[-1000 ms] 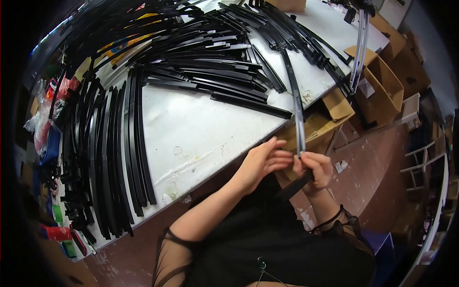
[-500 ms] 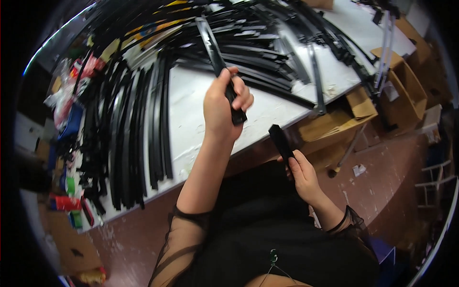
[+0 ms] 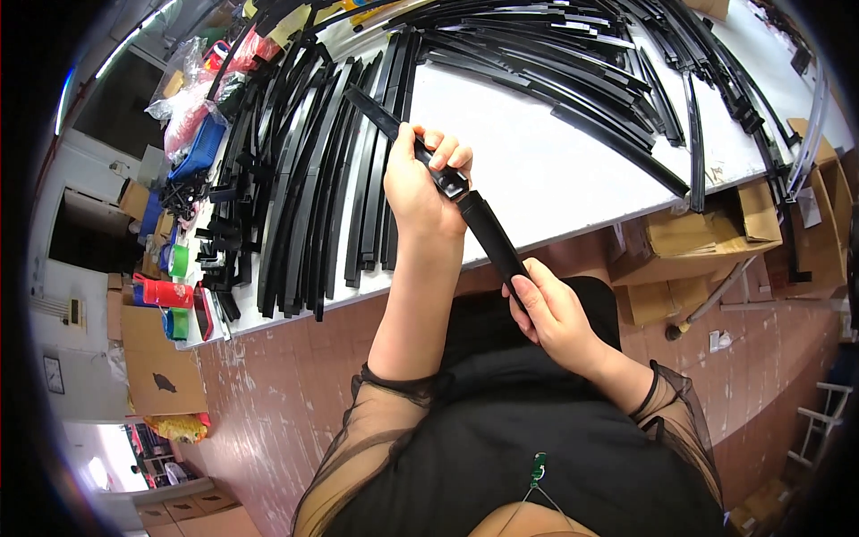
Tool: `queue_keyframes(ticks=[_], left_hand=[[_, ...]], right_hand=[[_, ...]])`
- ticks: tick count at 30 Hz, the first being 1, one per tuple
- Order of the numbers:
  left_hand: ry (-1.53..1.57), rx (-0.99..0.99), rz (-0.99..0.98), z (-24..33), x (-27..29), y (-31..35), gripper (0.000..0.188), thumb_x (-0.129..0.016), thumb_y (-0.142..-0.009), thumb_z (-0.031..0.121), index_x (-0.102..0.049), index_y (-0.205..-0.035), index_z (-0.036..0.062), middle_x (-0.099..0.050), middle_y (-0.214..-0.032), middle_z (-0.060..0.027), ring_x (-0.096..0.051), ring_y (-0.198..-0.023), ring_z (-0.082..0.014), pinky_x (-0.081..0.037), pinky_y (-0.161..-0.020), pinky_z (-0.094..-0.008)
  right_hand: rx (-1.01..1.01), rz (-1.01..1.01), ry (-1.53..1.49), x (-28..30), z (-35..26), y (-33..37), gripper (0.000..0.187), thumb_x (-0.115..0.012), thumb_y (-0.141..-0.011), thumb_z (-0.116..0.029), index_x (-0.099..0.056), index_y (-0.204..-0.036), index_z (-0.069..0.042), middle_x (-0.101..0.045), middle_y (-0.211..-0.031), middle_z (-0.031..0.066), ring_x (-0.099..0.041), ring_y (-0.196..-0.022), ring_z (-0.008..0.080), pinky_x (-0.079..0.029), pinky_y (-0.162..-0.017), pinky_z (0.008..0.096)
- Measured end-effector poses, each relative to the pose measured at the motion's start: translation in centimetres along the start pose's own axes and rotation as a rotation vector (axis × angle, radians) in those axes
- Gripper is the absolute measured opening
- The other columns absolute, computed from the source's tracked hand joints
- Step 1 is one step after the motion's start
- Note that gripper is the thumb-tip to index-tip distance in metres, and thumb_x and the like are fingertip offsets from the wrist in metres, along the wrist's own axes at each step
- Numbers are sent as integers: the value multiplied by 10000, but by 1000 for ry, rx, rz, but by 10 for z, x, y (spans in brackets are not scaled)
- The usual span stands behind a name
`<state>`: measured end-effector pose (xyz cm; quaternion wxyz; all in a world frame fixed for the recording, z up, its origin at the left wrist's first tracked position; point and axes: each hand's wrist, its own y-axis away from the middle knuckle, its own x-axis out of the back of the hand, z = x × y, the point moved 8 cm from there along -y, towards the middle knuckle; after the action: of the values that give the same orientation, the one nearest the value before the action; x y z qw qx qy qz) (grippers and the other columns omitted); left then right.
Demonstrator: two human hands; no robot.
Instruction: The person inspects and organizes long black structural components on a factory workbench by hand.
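My left hand (image 3: pixel 419 192) is closed around a black plastic strip (image 3: pixel 371 109), raised above the table's front edge. The strip slants up and left, its far part passing in front of other strips. My right hand (image 3: pixel 557 315) grips a second, wider black piece (image 3: pixel 491 234) near its lower end. The upper end of that piece meets the near end of the left strip, just below my left fingers. Whether the two are joined or only touching, I cannot tell. Behind them, a row of long black strips (image 3: pixel 309 192) lies on the white table (image 3: pixel 537 170).
More black strips (image 3: pixel 573 85) are heaped across the back. At the table's left end are a blue basket (image 3: pixel 204 148), plastic bags, a red cylinder (image 3: pixel 167 293) and green tape rolls (image 3: pixel 178 260). Open cardboard boxes (image 3: pixel 707 234) stand below the right edge.
The two black pieces, apart earlier, now meet end to end. My right hand has moved up against the left strip, which has tilted further left. The view has shifted too.
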<state>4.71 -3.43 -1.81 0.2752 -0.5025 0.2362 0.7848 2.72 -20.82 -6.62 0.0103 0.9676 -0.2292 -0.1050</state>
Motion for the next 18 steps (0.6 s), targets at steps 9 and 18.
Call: queue_keyframes(ticks=[9, 18], left_hand=[[-159, -138, -97, 4, -13, 6, 217, -354, -986, 201, -439, -856, 49, -393, -650, -15, -350, -479, -74, -317, -468, -225], [-306, -208, -192, 15, -35, 18, 205, -346, -985, 188, -439, -854, 61, -376, -639, -8, -312, -464, -66, -301, -467, -221]], right_hand=[[18, 47, 17, 5, 1, 2, 221, -372, -997, -238, -470, -908, -60, -398, -562, -41, -326, -466, 25, -279, -435, 179], [-57, -39, -77, 2, -7, 5, 211, -375, -994, -213, -484, -915, -50, -413, -558, -31, -340, -462, 34, -281, -439, 184]])
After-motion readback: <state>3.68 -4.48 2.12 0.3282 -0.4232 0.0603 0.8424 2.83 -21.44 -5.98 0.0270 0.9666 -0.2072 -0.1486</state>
